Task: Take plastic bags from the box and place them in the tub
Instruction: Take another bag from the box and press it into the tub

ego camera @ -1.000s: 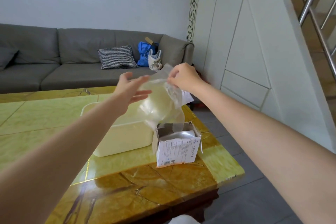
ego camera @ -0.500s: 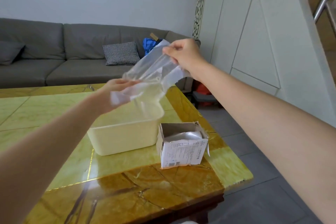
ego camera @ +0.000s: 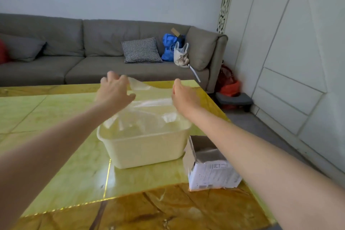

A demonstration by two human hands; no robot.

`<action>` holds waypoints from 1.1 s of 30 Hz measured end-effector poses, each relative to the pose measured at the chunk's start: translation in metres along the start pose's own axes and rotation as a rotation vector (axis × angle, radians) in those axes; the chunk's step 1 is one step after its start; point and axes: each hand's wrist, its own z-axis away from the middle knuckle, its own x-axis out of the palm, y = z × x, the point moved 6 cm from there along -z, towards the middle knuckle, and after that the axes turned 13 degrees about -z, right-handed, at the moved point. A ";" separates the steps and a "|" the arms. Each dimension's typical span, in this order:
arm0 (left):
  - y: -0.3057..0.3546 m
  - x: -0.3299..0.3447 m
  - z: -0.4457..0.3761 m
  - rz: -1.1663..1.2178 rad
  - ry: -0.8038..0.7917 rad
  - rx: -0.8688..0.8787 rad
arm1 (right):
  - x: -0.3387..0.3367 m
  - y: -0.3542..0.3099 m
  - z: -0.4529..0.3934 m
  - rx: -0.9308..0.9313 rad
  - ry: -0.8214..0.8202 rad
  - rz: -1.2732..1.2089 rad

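Head view: left hand (ego camera: 115,89) and right hand (ego camera: 183,95) each grip an edge of the plastic bag (ego camera: 147,112), stretched above the tub (ego camera: 145,147).

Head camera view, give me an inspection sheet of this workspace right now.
Surface: glossy yellow and brown table, stone pattern.
Job's things: clear plastic bag spread over the cream tub; torn cardboard box right of the tub, apart from it.
Clutter: nothing seen on the table.
Grips: left hand holds the bag's far left edge; right hand is at its right edge, fingers hidden.
Cables: nothing seen.
Surroundings: grey sofa with checked cushion, blue bag, white bag; red item on the floor.
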 end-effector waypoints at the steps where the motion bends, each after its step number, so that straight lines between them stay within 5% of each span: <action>1: 0.012 -0.004 0.003 -0.013 0.077 0.108 | 0.008 0.000 0.000 -0.022 -0.037 0.072; 3: 0.036 0.002 0.011 0.053 0.020 0.343 | 0.019 -0.001 0.001 -0.053 -0.105 0.160; 5: 0.054 0.027 0.025 0.044 -0.301 0.507 | 0.029 0.000 0.002 -0.058 -0.159 0.213; 8: 0.052 0.061 0.036 -0.128 -0.678 0.505 | 0.042 0.000 0.004 -0.086 -0.235 0.293; 15: 0.029 0.084 0.025 -0.339 -0.732 0.373 | 0.047 -0.005 0.008 -0.131 -0.367 0.457; 20: 0.040 0.056 0.014 -0.260 -0.546 0.374 | 0.022 -0.037 -0.010 -0.224 -0.327 0.524; 22: 0.047 0.056 0.017 -0.135 -0.604 0.377 | 0.031 -0.036 -0.013 -0.196 -0.487 0.420; 26: 0.042 0.078 0.039 0.019 -1.006 0.315 | 0.067 0.002 0.015 0.149 -1.000 0.413; 33: 0.011 0.097 0.028 -0.390 -1.046 0.310 | 0.093 0.016 0.023 0.201 -1.126 0.511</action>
